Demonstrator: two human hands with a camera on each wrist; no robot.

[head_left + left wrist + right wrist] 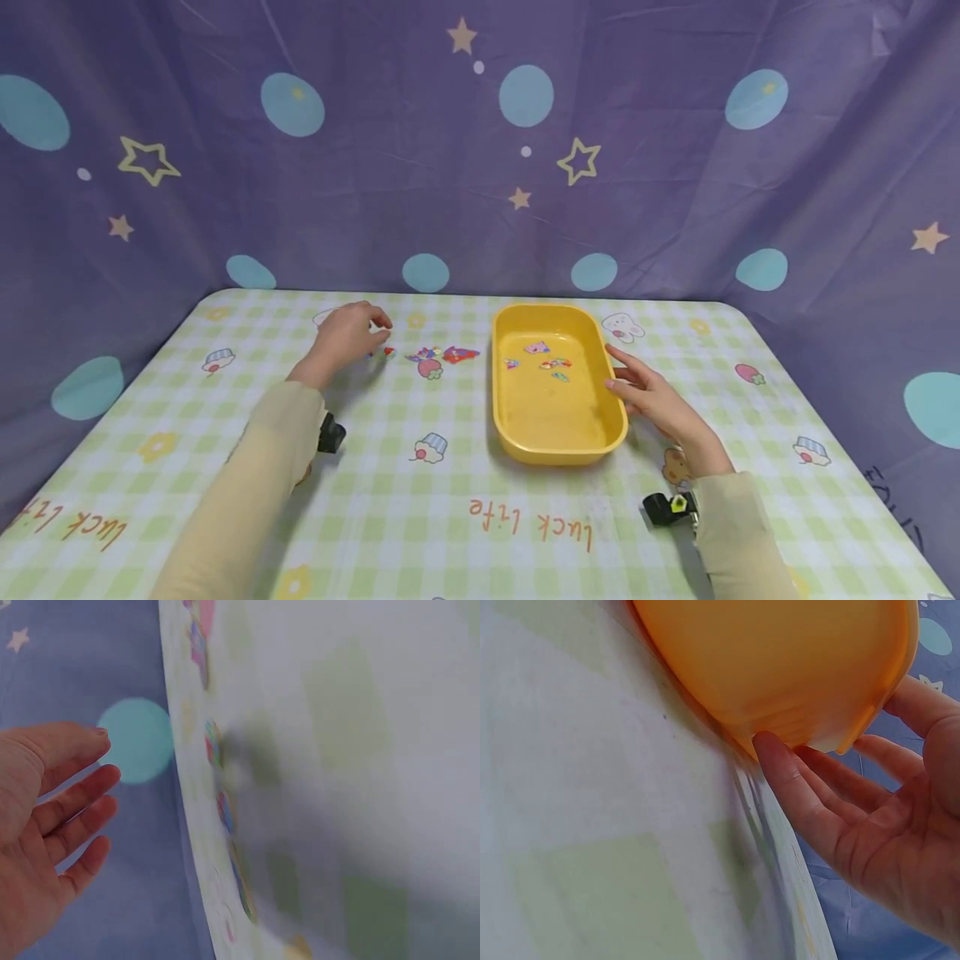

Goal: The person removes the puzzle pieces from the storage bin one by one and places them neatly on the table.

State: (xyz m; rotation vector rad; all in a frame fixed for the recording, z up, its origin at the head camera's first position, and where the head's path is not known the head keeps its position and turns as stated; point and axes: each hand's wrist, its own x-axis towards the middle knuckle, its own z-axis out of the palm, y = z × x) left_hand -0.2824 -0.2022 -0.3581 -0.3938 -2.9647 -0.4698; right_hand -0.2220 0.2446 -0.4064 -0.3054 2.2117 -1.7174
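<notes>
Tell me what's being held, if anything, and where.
Left hand holds nothing visible. Right hand touches the right side of the yellow tray; whether it grips cannot be told.

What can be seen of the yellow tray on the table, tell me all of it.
The yellow, rounded-rectangular, plastic-looking tray is open-topped, with raised walls and a smooth rim. It stands upright on the green-and-white checked tablecloth, its longer sides running away from the person. A few small, flat, multicoloured pieces lie on its floor, toward the far end. The bare right hand touches its right side.
</notes>
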